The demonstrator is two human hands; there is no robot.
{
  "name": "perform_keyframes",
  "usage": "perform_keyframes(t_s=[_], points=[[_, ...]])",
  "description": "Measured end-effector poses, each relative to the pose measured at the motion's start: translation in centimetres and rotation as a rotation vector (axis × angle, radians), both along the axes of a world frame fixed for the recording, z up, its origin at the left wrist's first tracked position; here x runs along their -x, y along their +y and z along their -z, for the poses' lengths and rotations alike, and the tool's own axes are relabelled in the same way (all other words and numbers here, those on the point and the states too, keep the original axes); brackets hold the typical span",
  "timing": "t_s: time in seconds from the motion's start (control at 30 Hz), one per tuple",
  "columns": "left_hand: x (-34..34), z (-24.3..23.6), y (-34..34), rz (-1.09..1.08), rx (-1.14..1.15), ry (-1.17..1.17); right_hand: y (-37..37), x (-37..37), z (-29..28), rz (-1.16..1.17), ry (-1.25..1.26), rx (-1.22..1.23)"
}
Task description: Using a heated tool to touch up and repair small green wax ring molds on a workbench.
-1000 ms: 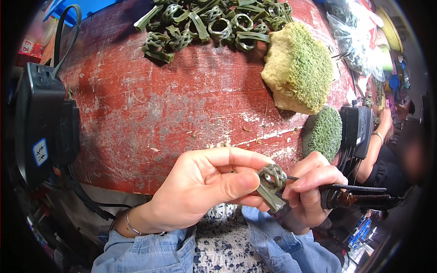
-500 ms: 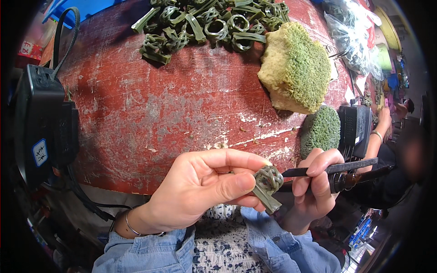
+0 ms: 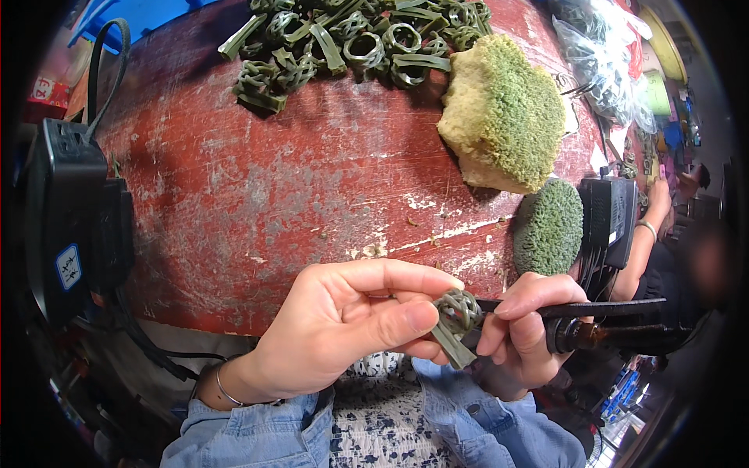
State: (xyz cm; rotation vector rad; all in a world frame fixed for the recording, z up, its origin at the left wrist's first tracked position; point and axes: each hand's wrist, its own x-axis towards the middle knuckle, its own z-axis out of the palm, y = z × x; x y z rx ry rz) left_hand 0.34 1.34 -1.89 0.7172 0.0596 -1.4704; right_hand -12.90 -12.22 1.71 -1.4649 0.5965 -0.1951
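Observation:
My left hand [image 3: 343, 320] pinches a small green woven knot ring [image 3: 456, 316] between thumb and fingers, just over the near edge of the worn red table [image 3: 257, 179]. A flat strip end of the ring hangs down below it. My right hand [image 3: 524, 327] grips a dark, thin-nosed tool [image 3: 593, 320] whose tip points left into the ring. Both hands sit close together above my lap, denim sleeves coming up from the lower edge.
A heap of several green woven rings and strips [image 3: 351, 39] lies at the table's far edge. Two green-topped sponge blocks [image 3: 503, 117] [image 3: 548, 226] sit at the right. A black power box with cables [image 3: 70, 218] stands at the left. Another person's arm [image 3: 647, 234] shows at the right.
My right hand has turned the dark tool from pointing away to the right toward the ring, and its tip now enters the knot. My left hand has kept hold of the ring.

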Motion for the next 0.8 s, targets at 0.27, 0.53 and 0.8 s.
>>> perform_keyframes(t_s=[0.27, 0.53, 0.8], points=[[-0.2, 0.0, 0.1, 0.028, -0.003, 0.010, -0.3, -0.4, 0.1, -0.055, -0.048, 0.080], [-0.1, 0.0, 0.2, 0.035, 0.007, 0.028, -1.2, -0.6, -0.3, -0.191, -0.064, 0.083], [-0.2, 0.0, 0.3, 0.058, 0.008, 0.044, -1.3, -0.3, 1.0, -0.137, -0.162, -0.040]])
